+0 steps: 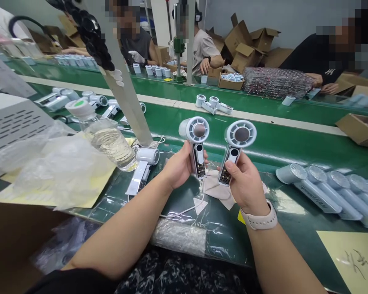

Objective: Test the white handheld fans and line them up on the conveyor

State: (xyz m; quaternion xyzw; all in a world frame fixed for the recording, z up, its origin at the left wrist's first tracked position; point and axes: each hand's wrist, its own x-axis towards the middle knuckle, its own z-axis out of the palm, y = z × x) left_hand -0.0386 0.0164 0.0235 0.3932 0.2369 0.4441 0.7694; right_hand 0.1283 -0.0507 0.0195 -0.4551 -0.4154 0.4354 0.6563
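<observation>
My left hand (179, 167) is closed round the handle of a white handheld fan (196, 139), held upright with its round head facing me. A thin white cable hangs from its lower end. My right hand (245, 181) grips the handle of a second white handheld fan (236, 143), tilted slightly right, its circuit board showing at the bottom. Both fans are held side by side above the green bench mat (221, 228). A watch sits on my right wrist.
A row of pale blue fans (328, 188) lies at the right. Another white fan (142, 167) and a tilted clear bottle (106, 139) are at the left, near plastic bags. Fans ride the green conveyor (276, 139). Other people work behind it among cardboard boxes.
</observation>
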